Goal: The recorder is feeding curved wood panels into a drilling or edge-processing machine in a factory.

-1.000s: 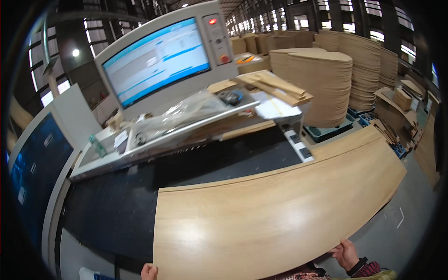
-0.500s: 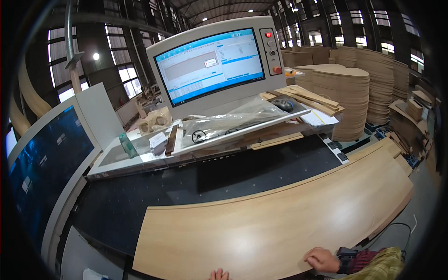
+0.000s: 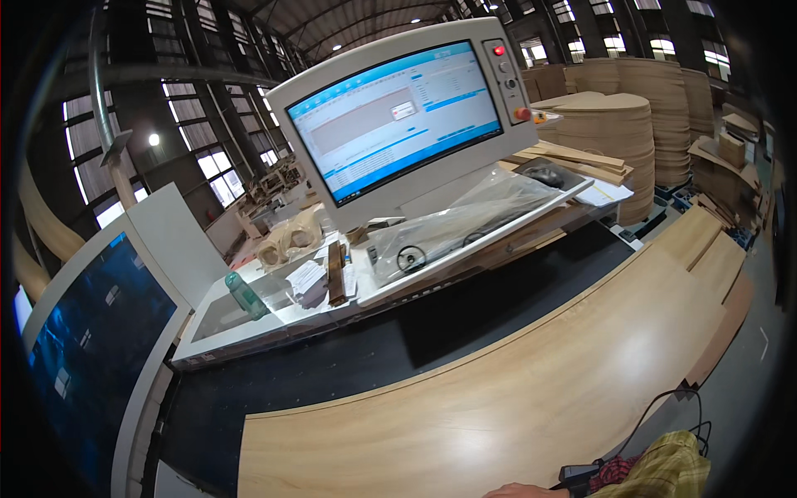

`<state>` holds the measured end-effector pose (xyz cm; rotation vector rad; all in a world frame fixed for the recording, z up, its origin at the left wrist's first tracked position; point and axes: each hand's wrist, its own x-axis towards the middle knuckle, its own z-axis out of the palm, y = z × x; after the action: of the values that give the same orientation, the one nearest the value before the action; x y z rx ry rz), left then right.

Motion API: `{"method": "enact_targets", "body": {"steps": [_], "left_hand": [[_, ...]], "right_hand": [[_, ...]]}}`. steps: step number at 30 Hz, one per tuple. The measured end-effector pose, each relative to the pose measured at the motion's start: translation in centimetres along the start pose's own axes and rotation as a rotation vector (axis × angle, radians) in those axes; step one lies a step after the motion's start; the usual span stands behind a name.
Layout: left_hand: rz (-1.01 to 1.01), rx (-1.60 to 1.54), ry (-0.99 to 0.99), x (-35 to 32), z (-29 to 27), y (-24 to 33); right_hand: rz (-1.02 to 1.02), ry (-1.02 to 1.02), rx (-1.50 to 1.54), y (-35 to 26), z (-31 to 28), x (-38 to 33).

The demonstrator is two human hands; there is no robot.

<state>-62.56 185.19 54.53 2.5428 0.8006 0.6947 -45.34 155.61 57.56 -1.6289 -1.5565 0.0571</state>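
A long wood-grain panel [image 3: 498, 398] lies on the black machine bed [image 3: 349, 365], stretching from the lower middle toward the right. My right hand [image 3: 525, 491] is at the panel's near edge, cut off by the bottom of the picture. Only its back shows, and its fingers are hidden. A dark device [image 3: 579, 472] sits at that wrist, by a yellow checked sleeve [image 3: 664, 466]. My left hand is out of view.
Beyond the bed stands a monitor [image 3: 398, 116] above a shelf with a plastic-covered keyboard tray [image 3: 465, 228], a mouse [image 3: 544, 175], wood strips [image 3: 581, 158], papers [image 3: 307, 282] and a green bottle [image 3: 245, 296]. Stacks of curved-edge boards [image 3: 610, 141] rise at the right. A cable [image 3: 656, 404] hangs near my right arm.
The view has turned and tilted, so the scene sits differently in the picture. My left hand has left the view, and my right hand is lower, mostly cut off.
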Motion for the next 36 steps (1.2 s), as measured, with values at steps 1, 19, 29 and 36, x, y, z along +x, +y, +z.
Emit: {"method": "enact_targets", "body": {"steps": [1,19,29,36], "left_hand": [[-0.001,-0.002,0.011,1.0,-0.6,-1.8],[0.315,0.265,0.119,13.3,-9.9,-26.8],[0.066,0.092,-0.023,18.5,-12.9,-34.3],[0.116,-0.042,-0.115,24.4,-12.8,-37.9]], "right_hand": [[-0.009,-0.036,-0.055,-0.4,0.5,1.2],[0.294,-0.149,-0.776,2.5,10.6,17.5],[0.499,-0.127,-0.673,-0.1,19.0,26.7],[0.552,-0.149,-0.673,1.4,24.4,34.3]]}}
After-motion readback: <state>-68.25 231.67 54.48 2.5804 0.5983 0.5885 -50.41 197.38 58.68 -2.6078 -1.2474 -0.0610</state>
